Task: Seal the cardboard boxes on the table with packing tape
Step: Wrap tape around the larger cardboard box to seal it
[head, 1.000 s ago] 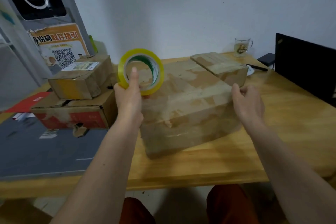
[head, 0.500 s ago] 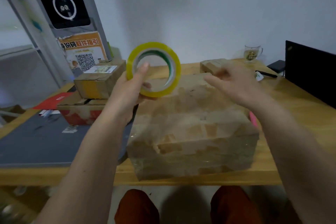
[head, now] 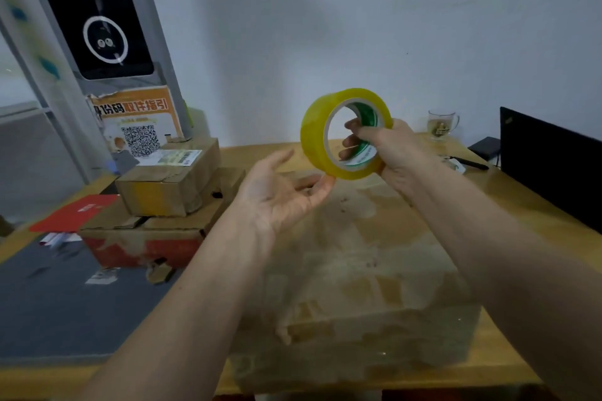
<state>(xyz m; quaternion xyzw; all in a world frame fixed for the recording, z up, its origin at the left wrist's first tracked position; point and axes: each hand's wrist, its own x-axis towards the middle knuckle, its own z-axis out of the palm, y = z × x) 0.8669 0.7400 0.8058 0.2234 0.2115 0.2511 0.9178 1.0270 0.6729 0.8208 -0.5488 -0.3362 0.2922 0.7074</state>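
Tape roll (head: pixel 345 133) held up over the far half of the big box (head: pixel 365 270), which sits at the tabletop's near edge. Right hand (head: pixel 391 153) grips it, fingers through the core. Left hand (head: pixel 280 195) open, fingertips touching the roll's lower rim. Risk: tape end not visible, so hunting for it one-handed could spin or drop the roll.

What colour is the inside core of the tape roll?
Green and white printed core, inside the yellow tape roll; head view.
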